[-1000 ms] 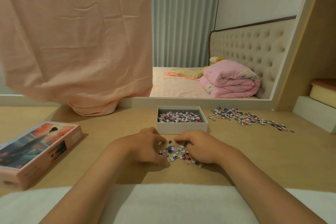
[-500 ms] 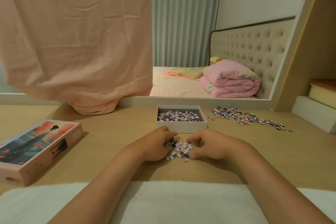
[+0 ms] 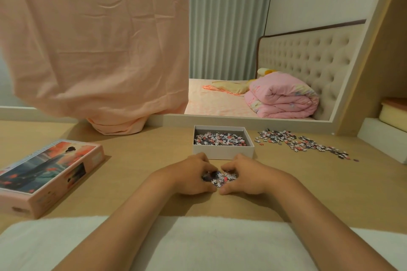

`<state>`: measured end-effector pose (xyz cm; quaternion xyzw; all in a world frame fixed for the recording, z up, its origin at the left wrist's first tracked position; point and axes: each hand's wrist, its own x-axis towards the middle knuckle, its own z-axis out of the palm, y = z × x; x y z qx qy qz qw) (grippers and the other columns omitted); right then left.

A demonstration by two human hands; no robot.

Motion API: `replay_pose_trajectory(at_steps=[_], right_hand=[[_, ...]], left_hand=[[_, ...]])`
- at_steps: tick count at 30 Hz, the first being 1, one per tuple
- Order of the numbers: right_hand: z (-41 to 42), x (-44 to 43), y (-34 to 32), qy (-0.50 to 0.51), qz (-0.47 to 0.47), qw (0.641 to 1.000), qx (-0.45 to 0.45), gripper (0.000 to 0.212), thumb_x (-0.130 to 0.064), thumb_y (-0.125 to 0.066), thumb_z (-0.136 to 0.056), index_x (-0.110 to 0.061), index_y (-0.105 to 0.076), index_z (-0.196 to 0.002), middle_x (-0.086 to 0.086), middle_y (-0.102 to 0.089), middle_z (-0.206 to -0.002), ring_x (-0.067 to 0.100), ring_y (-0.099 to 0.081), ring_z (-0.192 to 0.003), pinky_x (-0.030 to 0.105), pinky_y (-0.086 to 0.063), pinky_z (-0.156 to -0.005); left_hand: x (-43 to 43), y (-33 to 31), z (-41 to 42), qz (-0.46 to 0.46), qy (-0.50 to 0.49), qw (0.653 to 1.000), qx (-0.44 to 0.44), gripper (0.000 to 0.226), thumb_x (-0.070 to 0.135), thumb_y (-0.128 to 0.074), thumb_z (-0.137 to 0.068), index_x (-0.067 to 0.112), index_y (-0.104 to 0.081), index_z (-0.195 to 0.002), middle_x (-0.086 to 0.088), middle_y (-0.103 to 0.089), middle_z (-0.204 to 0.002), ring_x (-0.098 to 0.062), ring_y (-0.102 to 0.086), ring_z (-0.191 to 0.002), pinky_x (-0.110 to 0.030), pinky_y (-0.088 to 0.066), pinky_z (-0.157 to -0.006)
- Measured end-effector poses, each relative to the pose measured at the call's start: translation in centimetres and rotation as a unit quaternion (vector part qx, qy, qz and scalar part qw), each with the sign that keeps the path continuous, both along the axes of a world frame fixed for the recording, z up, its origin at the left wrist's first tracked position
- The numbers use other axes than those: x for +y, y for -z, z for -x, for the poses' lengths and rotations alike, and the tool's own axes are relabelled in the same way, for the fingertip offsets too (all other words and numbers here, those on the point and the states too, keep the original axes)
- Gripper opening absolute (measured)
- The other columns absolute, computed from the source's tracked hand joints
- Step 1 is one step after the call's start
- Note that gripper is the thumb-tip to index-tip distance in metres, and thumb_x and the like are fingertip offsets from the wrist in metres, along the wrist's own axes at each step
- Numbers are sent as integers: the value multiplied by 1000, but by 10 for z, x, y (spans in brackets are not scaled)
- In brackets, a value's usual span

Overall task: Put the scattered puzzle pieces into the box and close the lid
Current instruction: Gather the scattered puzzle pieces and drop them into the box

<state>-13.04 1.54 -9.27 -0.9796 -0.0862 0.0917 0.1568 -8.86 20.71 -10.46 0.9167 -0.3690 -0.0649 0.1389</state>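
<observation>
White towel along the near edge, both forearms lying over it. Beyond it the wooden table. Left hand and right hand sit on the table just in front of the box, cupped toward each other. Fingers of both curl round a small pile of puzzle pieces, thumb tips nearly meeting at the near side. The hands hide most of the pile; only its top shows between them.

Lid, pink with picture side up, lies far left on the table, well apart from the hands. Box, white and open, stands just behind the hands, with boxed pieces covering its floor. Loose pieces trail across the table right of the box, from near its far corner off to the right. Nothing lies between the hands and the box.

Farther back, a pink sheet hangs over the left and bunches on the table's far edge. Behind are a folded quilt on a bed, a tufted headboard and a curtain.

Versus half a second ago, the hands have closed in and the pile between them is tighter. Box, lid and loose pieces are in the same places.
</observation>
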Motion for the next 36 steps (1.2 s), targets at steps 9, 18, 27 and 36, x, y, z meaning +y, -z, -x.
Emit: replay_pose_trajectory(at_steps=[9,18,27,36], right_hand=[[-6,8,3,55,-76,995,-37,37,-37,-84,-75,-27,-75,-109,-11,-62,-83,11,-59,-81,24,-42,-66],[-13,8,7,159,-273,949,-17,15,-5,-83,-77,-16,-75,-82,8,-72,-71,19,-66,-57,30,-58,-60],[-28,3,-15,186,-455,869,-66,17,1,-80,-79,-10,-79,-91,11,-74,-81,22,-69,-68,39,-62,-78],[-81,-12,-35,136,-310,931,-139,26,-14,-63,-94,-36,-77,-98,13,-75,-90,21,-63,-74,43,-59,-77]], left_hand=[[-9,4,-2,70,-5,997,-35,33,30,-69,-88,24,-67,-120,2,-56,-104,-15,-56,-92,-28,-46,-82],[-16,13,-12,225,-79,970,39,13,20,-76,-82,24,-68,-91,7,-67,-88,-12,-63,-78,-26,-51,-73],[-24,-17,-32,397,-100,901,145,12,2,-69,-84,9,-70,-94,-13,-62,-76,-18,-55,-67,-35,-53,-70],[-39,-42,-78,327,-93,939,61,19,13,-55,-96,17,-74,-101,-7,-69,-72,-14,-53,-60,-29,-47,-62]])
